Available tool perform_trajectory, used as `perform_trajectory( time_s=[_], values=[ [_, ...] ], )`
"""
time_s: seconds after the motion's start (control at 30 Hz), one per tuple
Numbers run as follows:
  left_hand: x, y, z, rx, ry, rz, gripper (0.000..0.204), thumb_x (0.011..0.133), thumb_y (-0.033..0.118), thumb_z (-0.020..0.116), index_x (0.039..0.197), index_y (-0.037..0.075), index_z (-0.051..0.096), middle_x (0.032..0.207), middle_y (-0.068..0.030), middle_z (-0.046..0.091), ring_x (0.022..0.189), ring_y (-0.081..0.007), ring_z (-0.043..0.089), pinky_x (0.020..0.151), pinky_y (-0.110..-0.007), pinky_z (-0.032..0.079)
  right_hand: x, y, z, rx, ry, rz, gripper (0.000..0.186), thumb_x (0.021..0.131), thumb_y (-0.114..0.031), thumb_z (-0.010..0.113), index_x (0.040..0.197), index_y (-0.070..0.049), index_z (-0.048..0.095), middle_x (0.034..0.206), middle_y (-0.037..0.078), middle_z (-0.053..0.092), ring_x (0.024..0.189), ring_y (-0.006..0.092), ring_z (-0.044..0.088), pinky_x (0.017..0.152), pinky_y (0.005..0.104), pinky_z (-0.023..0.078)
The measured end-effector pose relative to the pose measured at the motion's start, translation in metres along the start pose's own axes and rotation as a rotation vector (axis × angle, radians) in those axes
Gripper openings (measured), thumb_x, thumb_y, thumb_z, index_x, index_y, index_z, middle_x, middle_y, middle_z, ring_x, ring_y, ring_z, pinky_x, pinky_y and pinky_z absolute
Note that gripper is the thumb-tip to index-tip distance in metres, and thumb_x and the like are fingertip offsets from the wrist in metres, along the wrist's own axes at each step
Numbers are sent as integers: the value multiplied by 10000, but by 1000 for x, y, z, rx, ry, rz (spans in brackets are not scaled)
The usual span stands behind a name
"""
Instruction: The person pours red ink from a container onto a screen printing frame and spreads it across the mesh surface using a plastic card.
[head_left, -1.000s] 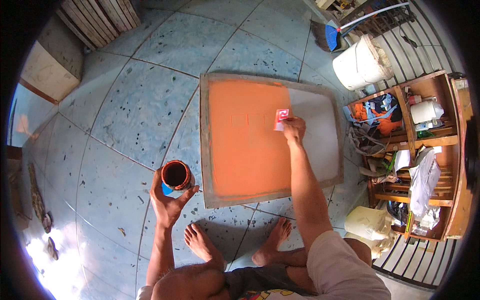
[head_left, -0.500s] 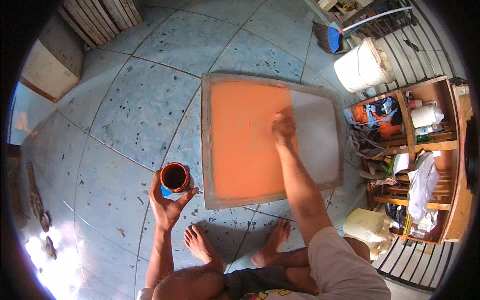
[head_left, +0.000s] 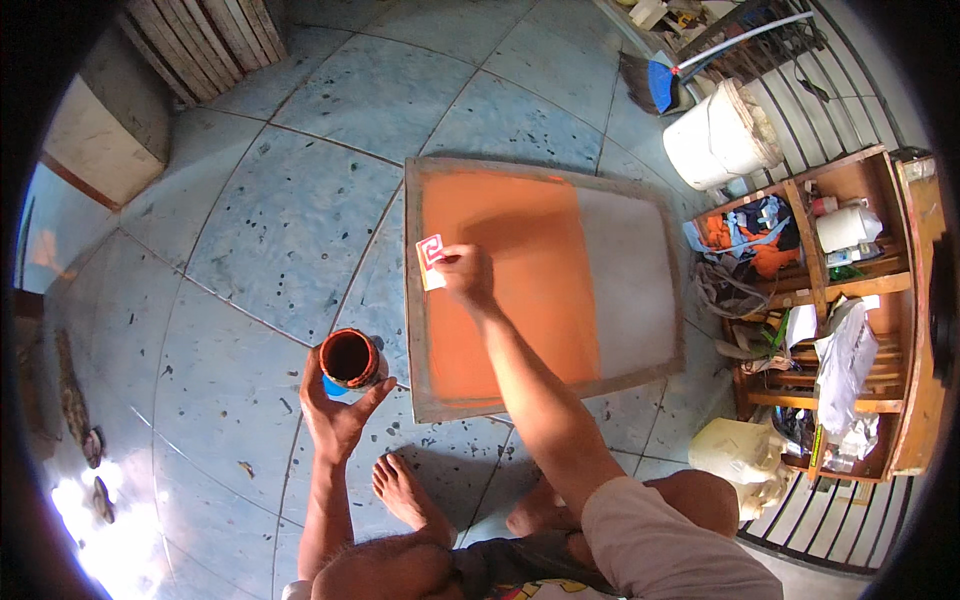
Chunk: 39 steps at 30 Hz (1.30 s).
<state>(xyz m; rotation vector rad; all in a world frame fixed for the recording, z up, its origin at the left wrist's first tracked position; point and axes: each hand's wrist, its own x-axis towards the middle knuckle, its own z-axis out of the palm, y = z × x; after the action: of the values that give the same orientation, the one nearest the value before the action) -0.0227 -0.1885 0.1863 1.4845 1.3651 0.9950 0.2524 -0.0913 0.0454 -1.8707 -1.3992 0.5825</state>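
Note:
My left hand [head_left: 332, 412] is wrapped round a small round jar [head_left: 376, 362] with an orange-red smeared rim and a dark inside, tilted so its mouth shows. In front of me on the floor lies a framed screen [head_left: 630, 285] with a grey border. An orange coat [head_left: 515, 330] covers its left and middle part, and the right part is pale grey. Near the screen's left edge, my right hand [head_left: 467, 277] pinches a small white card [head_left: 430, 262] with a red-pink print. The card is over the orange area; whether it touches the surface I cannot tell.
Blue floor tiles [head_left: 280, 210] carry dark specks. On the right stand a wooden shelf [head_left: 848, 290] of cloths and bottles, a white bucket [head_left: 722, 135], a yellowish jug [head_left: 735, 450] and a blue broom [head_left: 662, 85]. My bare foot [head_left: 408, 490] is close to the screen's near edge.
My right hand has moved left across the screen, from the orange coat's right edge to the left side, and the card now shows. My left hand with the jar has barely moved.

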Motion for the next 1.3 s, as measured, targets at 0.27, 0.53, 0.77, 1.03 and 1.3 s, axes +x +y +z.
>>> perform_trajectory(
  time_s=[0.27,0.53,0.77,1.03,1.3],
  values=[
    [11,-13,18,24,-42,30,629,681,228,974,1184,-8,680,1106,-117,706,1019,-234,688,919,-369,533,-34,-85,-109,970,-295,449,212,893,-154,810,1063,-52,735,1030,67,749,966,172,698,874,337,576],
    [40,21,44,77,-128,166,665,677,307,962,1208,7,696,1144,-135,719,1086,-294,697,967,-397,528,-63,-142,-154,1017,-332,-92,171,902,100,703,1023,-21,715,1071,127,765,1166,255,695,1044,407,549],
    [41,51,53,69,-185,187,731,672,301,968,1279,31,663,1192,-100,722,1141,-229,683,1032,-398,503,-60,-140,-169,850,-272,-419,251,855,199,634,997,5,705,1127,157,758,1242,317,662,1113,454,522],
    [36,59,57,56,-184,242,742,656,303,982,1266,26,664,1184,-102,717,1113,-220,682,1022,-395,504,-62,-140,-172,532,-130,-549,239,822,199,671,916,-16,718,1100,114,779,1222,313,679,1062,419,555],
    [25,63,54,-28,-206,280,700,654,284,988,1220,16,675,1152,-100,706,1081,-222,683,990,-382,517,-53,-124,-161,87,115,-598,209,821,111,732,921,-73,720,1088,42,784,1183,250,705,988,424,570]
  ],
)
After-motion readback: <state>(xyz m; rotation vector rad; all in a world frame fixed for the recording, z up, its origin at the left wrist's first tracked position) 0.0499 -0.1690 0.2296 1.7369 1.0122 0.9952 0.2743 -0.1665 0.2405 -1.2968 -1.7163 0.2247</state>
